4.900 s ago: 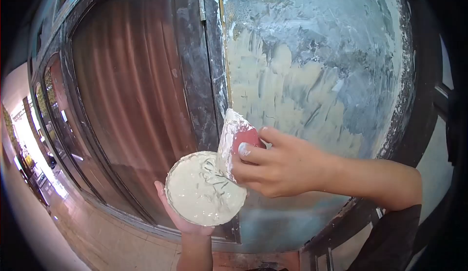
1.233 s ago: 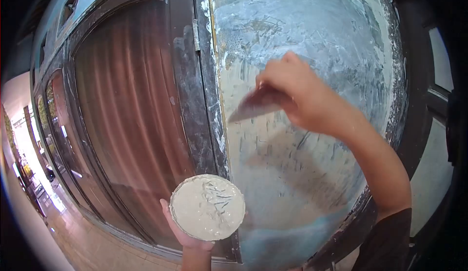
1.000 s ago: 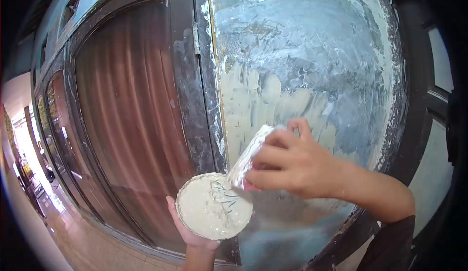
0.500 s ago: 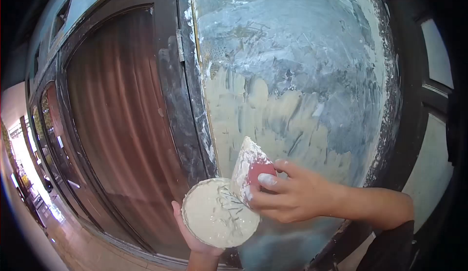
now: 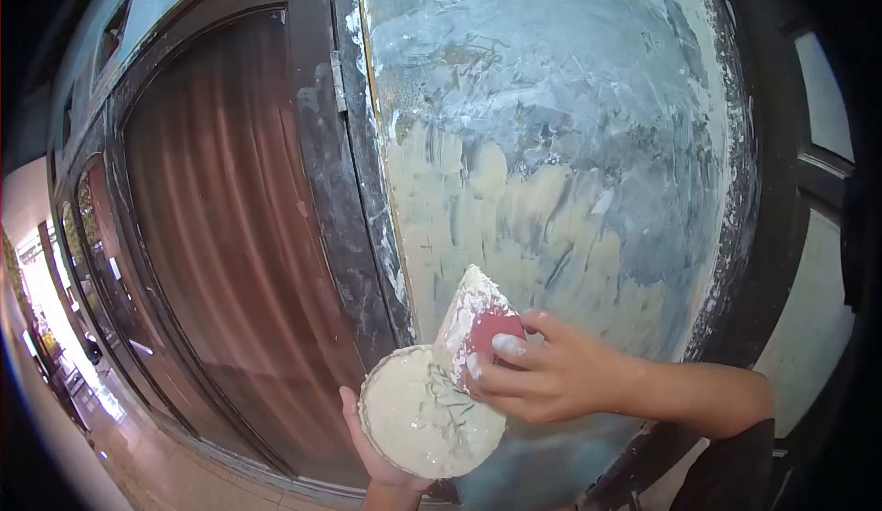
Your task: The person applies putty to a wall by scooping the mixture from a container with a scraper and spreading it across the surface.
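My left hand (image 5: pixel 378 451) holds up a round tub of cream-coloured filler paste (image 5: pixel 404 419) from below, its thumb along the left rim. In my right hand (image 5: pixel 542 369) is a red putty spreader (image 5: pixel 497 332), gripped between thumb and fingers. White paste coats the spreader's left side and upper tip, and its lower edge overlaps the right part of the tub. Ridges and streaks mark the paste there. White smears cover my right thumb. Behind the hands stands a blue-grey wall (image 5: pixel 570 79), with cream paste strokes (image 5: pixel 524 217) spread over its lower left.
Left of the wall is a dark wooden frame (image 5: pixel 358 235) with a hinge (image 5: pixel 338 81) and a pane backed by a brown curtain (image 5: pixel 220 208). Another dark frame (image 5: pixel 772 171) edges the wall at right. A tiled floor (image 5: pixel 175 447) runs off at lower left.
The tub and both hands have shifted slightly right and down in view. The spreader stays over the tub's right part, and both grips look the same.
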### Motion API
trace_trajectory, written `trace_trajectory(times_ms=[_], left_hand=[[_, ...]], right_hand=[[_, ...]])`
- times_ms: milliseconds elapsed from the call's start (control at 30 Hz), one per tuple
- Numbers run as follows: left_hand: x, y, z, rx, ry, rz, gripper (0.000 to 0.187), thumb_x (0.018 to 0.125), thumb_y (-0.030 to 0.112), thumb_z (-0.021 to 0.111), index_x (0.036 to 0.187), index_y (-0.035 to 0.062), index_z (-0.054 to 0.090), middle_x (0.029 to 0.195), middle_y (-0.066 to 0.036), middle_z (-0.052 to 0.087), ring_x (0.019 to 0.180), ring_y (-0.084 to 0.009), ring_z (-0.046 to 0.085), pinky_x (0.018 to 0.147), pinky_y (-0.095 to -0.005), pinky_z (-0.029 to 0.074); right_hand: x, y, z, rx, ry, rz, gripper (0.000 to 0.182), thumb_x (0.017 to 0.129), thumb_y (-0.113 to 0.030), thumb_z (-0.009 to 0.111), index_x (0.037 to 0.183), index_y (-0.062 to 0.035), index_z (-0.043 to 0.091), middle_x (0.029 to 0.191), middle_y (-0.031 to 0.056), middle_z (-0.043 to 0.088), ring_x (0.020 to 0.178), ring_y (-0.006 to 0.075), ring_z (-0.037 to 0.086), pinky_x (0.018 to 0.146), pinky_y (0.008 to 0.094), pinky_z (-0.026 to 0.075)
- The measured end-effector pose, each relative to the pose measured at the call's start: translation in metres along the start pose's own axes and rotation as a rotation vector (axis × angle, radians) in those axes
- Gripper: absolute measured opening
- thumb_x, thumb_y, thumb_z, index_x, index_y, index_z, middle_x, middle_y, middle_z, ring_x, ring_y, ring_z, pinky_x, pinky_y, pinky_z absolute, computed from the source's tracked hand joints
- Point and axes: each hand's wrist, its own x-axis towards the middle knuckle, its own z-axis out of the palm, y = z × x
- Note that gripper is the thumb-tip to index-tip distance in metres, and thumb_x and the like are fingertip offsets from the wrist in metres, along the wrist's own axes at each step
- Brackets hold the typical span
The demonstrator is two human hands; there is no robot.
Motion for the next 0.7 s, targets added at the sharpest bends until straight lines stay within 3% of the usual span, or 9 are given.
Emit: trace_trajectory(times_ms=[433, 567, 633, 700], left_hand=[[0.001, -0.004, -0.005, -0.054, -0.019, 0.016, 0.090, 0.099, 0.075, 0.027, 0.148, 0.0023, 0.049, 0.148, -0.018, 0.055, 0.129, -0.0380, 0.057, 0.110, -0.0516, 0.046], [0.005, -0.006, -0.018, 0.060, 0.052, 0.037, 0.093, 0.097, 0.079, 0.028, 0.150, 0.0040, 0.046, 0.150, -0.020, 0.051, 0.130, -0.0428, 0.055, 0.107, -0.0627, 0.046], [0.009, -0.009, -0.023, 0.065, 0.083, 0.037, 0.095, 0.096, 0.080, 0.028, 0.151, 0.0048, 0.045, 0.151, -0.021, 0.050, 0.130, -0.0450, 0.054, 0.105, -0.0671, 0.045], [0.013, -0.011, -0.025, 0.136, 0.058, 0.018, 0.097, 0.093, 0.082, 0.029, 0.153, 0.0070, 0.043, 0.153, -0.022, 0.047, 0.131, -0.0505, 0.051, 0.102, -0.0778, 0.040]], right_hand=[[-0.007, -0.004, -0.003, 0.044, 0.016, 0.168, 0.021, 0.081, -0.024, 0.070, 0.101, -0.0168, 0.071, 0.099, -0.0051, 0.063, 0.093, 0.0150, 0.057, 0.069, 0.0335, 0.042], [-0.014, 0.005, -0.005, -0.032, 0.031, 0.222, 0.018, 0.081, -0.024, 0.069, 0.097, -0.0172, 0.070, 0.096, -0.0057, 0.063, 0.089, 0.0156, 0.057, 0.066, 0.0333, 0.039], [-0.013, 0.016, -0.012, -0.058, -0.054, 0.259, 0.018, 0.081, -0.024, 0.068, 0.098, -0.0165, 0.069, 0.096, -0.0052, 0.064, 0.088, 0.0169, 0.056, 0.068, 0.0356, 0.039], [-0.008, 0.034, -0.017, -0.075, -0.023, 0.370, 0.022, 0.079, -0.018, 0.069, 0.102, -0.0153, 0.069, 0.097, -0.0044, 0.066, 0.090, 0.0199, 0.055, 0.074, 0.0386, 0.039]])
